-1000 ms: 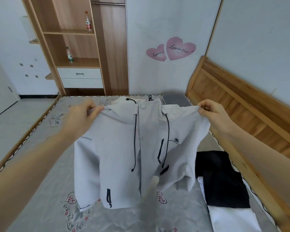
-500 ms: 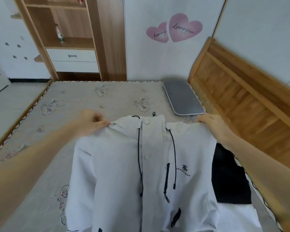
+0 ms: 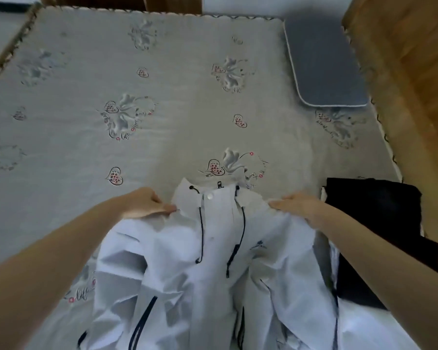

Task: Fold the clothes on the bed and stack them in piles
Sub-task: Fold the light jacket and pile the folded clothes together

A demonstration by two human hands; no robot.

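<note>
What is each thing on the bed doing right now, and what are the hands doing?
White jacket: front up, buttoned at the collar, rumpled, not yet folded.
Left hand: pinches the jacket's shoulder.
Right hand: holds the other shoulder.
Black garment: lying flat beside the jacket.
Grey pillow: flat at the bed's corner.

Grey flat pillow (image 3: 324,59) at 1 o'clock, lying against the wooden headboard (image 3: 405,72) that runs down the right side. Wooden wardrobe base (image 3: 147,1) at 11–12 o'clock past the far edge. Floor (image 3: 0,24) at 10 o'clock.
</note>
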